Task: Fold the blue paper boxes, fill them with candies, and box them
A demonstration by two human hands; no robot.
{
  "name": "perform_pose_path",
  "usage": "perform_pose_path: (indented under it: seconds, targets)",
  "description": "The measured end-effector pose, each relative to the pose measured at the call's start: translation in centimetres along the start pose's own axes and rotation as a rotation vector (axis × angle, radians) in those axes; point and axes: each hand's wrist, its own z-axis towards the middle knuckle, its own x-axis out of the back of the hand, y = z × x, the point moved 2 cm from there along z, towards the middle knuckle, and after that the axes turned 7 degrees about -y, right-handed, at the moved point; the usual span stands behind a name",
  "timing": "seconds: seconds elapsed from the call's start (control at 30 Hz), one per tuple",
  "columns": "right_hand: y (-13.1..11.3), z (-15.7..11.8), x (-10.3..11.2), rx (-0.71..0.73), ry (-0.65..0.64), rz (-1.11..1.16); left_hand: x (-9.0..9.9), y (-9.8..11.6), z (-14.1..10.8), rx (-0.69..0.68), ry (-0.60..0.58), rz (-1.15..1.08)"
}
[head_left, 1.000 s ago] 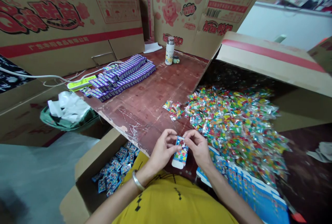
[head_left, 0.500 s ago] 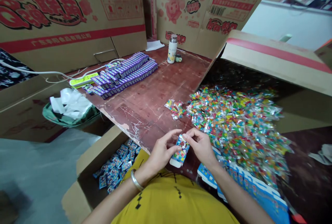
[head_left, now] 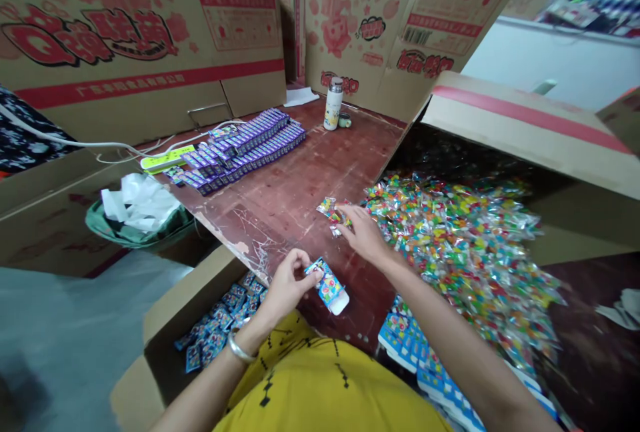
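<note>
Both hands are in front of me over the desk, each busy with something different. With my left hand I pinch a small blue box between thumb and fingers, near its far end, just past the desk's near corner. Its long axis runs aslant, from that pinched end down to the right and back towards me, so the white flap sits at the end nearer my body. My right hand reaches further out, thumb and forefinger a little apart at a few loose candy packets; I cannot tell whether they grip one. Those packets lie ahead of the box and slightly to its right, so my right hand is much the nearer one, while the flap end points away from them. From packets to flap, the way comes back towards me, passing along the box's right side. Just right of the packets, the big pile spreads from the mouth of a carton, and my right forearm crosses in front of it, above the blue stack.
</note>
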Motion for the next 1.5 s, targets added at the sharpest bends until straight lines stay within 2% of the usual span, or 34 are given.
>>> perform_pose_path:
  seconds: [0.1,0.17,0.23,0.3,0.4,0.53,0.6,0.7,0.8,0.87,1.0,1.1,1.27,1.43,1.5]
  targets:
    - [1.0,4.6,-2.1,-0.010,-0.126,-0.293,1.0,0.8,-0.9,0.090,-0.001,-0.149]
    - [0.9,5.5,-3.6,-0.009,-0.147,-0.337,1.9,1.5,-1.6,0.089,-0.019,-0.282]
    - [0.6,4.6,-4.7,0.017,-0.143,-0.338,3.0,1.9,-2.1,0.074,-0.027,-0.403]
    - [0.4,2.5,-5.3,0.052,-0.145,-0.340,4.0,1.7,-2.4,0.079,-0.021,-0.484]
    - [0.7,-1.1,-4.8,0.098,-0.132,-0.305,4.6,0.7,-2.0,0.108,0.011,-0.500]
    - [1.3,-3.6,-2.0,0.095,-0.008,-0.115,3.1,-0.3,-0.5,0.070,-0.010,-0.375]
    - [1.1,-4.0,-0.3,0.024,0.073,0.015,1.9,-0.4,0.3,0.014,-0.038,-0.239]
    - [-0.2,-4.2,2.0,-0.113,0.191,0.332,0.6,-0.3,1.0,-0.065,-0.080,0.037]
    - [-2.0,-4.6,3.0,-0.170,0.177,0.552,-0.3,-0.2,1.0,-0.112,-0.105,0.227]
    - [-3.0,-4.7,3.2,-0.155,0.112,0.546,-0.7,-0.1,0.7,-0.128,-0.108,0.268]
    - [-3.9,-4.7,3.1,-0.085,-0.028,0.361,-1.5,0.3,0.2,-0.149,-0.102,0.326]
    - [-4.3,-4.6,3.1,-0.012,-0.080,0.258,-1.9,0.8,0.0,-0.179,-0.083,0.372]
    - [-5.6,-5.2,3.3,0.112,0.000,0.185,-2.7,1.2,0.0,-0.208,-0.048,0.321]
    - [-5.3,-7.0,3.8,-0.006,0.214,0.214,-3.5,2.0,-0.1,-0.197,-0.037,0.138]
    - [-4.7,-7.9,3.0,-0.074,0.199,0.349,-3.8,2.3,-0.2,-0.202,-0.034,0.085]
